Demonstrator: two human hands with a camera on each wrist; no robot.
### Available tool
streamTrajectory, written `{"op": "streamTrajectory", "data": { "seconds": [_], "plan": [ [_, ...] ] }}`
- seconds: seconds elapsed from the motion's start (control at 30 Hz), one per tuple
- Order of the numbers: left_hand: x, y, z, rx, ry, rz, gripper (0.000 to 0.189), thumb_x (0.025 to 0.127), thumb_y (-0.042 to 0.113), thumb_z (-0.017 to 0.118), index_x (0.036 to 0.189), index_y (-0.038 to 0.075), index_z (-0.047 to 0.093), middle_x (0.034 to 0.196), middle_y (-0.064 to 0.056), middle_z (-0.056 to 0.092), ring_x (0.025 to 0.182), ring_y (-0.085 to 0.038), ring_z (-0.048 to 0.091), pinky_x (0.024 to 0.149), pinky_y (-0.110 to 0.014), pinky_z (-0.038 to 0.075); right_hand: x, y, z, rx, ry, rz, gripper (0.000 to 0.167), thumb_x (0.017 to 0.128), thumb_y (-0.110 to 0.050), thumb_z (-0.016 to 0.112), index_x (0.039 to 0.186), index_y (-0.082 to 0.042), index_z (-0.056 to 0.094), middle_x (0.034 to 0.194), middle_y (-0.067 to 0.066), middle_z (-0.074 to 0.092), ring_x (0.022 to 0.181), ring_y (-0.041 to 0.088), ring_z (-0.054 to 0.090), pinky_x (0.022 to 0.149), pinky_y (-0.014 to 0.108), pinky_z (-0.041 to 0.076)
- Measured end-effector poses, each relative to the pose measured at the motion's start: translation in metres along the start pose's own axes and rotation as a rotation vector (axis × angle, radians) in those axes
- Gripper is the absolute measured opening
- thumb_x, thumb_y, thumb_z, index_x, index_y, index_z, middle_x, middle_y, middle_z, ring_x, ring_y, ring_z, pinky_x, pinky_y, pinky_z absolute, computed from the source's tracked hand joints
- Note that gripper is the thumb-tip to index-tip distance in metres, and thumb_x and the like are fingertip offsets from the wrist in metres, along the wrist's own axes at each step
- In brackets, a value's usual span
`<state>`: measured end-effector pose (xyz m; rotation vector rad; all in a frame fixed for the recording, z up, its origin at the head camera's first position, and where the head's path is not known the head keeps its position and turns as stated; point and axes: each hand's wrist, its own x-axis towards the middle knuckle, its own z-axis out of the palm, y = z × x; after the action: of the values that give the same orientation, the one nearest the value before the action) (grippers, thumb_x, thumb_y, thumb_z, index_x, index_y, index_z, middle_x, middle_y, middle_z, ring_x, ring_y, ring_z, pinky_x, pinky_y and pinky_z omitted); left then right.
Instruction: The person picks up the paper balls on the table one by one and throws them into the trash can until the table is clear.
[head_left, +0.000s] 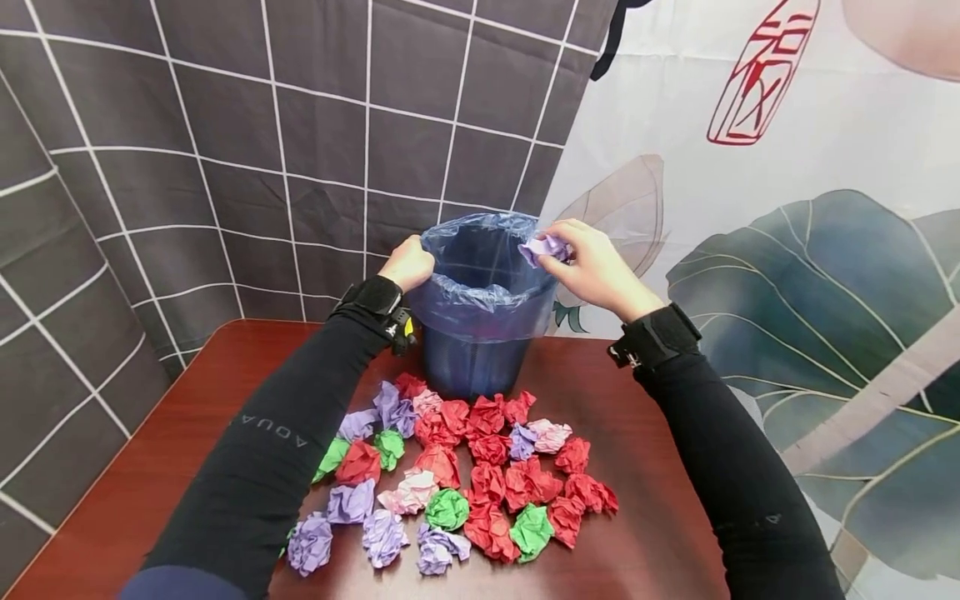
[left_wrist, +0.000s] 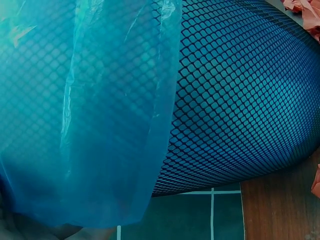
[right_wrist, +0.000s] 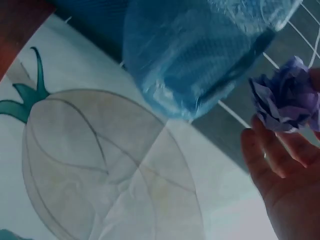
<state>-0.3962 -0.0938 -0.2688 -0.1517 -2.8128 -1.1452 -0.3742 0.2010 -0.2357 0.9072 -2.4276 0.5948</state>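
Observation:
A mesh trash bin lined with a blue plastic bag stands at the back of the table, its mesh side filling much of the left wrist view. My left hand grips the bin's left rim over the folded bag; in the left wrist view its fingers are mostly hidden behind the bag. Between thumb and fingers, my right hand pinches a purple crumpled paper ball at the right rim. The right wrist view shows this paper ball beside the bag's edge.
Many crumpled paper balls in red, purple, green and pink cover the tabletop in front of the bin. A grey grid curtain and a printed lotus cloth hang behind.

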Motion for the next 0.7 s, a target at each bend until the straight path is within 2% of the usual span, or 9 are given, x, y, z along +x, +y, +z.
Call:
{"op": "streamTrajectory", "data": {
  "seconds": [0.13,0.27,0.4,0.57,0.7],
  "plan": [
    [0.000,0.004,0.002,-0.013,-0.006,0.000,0.054,0.090,0.010,0.036,0.139,-0.010,0.046,0.142,-0.026,0.053,0.130,-0.040,0.052,0.111,-0.046,0.040,0.005,-0.001,0.007,-0.020,-0.090,0.023,0.034,0.092,-0.021,0.071,0.122,-0.004,0.067,0.119,0.015,0.066,0.107,0.029,0.060,0.096,0.045,0.047],
    [0.001,0.005,0.002,-0.018,-0.014,0.001,0.055,0.090,0.010,0.036,0.140,-0.010,0.045,0.143,-0.025,0.052,0.130,-0.039,0.052,0.110,-0.046,0.041,0.002,-0.002,0.008,-0.028,-0.132,0.044,0.042,0.091,-0.023,0.072,0.128,-0.005,0.065,0.124,0.016,0.067,0.111,0.032,0.060,0.102,0.048,0.047],
    [0.003,0.005,0.000,-0.021,-0.005,0.003,0.056,0.090,0.011,0.036,0.141,-0.010,0.044,0.144,-0.025,0.051,0.131,-0.039,0.051,0.110,-0.046,0.041,-0.004,-0.001,0.007,-0.017,-0.144,0.066,0.049,0.092,-0.026,0.072,0.136,-0.008,0.061,0.135,0.016,0.063,0.121,0.032,0.059,0.108,0.049,0.044],
    [0.002,0.003,-0.002,-0.011,-0.003,0.001,0.057,0.090,0.011,0.036,0.142,-0.011,0.042,0.145,-0.027,0.050,0.133,-0.040,0.049,0.111,-0.046,0.040,-0.012,0.001,0.009,-0.011,-0.133,0.063,0.058,0.094,-0.028,0.070,0.147,-0.012,0.052,0.148,0.013,0.054,0.137,0.032,0.050,0.115,0.050,0.037],
    [0.000,0.000,0.000,-0.009,-0.007,0.005,0.057,0.089,0.010,0.036,0.141,-0.012,0.043,0.145,-0.027,0.050,0.133,-0.040,0.049,0.112,-0.046,0.040,-0.018,0.000,0.012,-0.003,-0.135,0.057,0.064,0.095,-0.026,0.069,0.153,-0.014,0.044,0.152,0.014,0.050,0.136,0.034,0.051,0.114,0.053,0.038]
  ]
}}
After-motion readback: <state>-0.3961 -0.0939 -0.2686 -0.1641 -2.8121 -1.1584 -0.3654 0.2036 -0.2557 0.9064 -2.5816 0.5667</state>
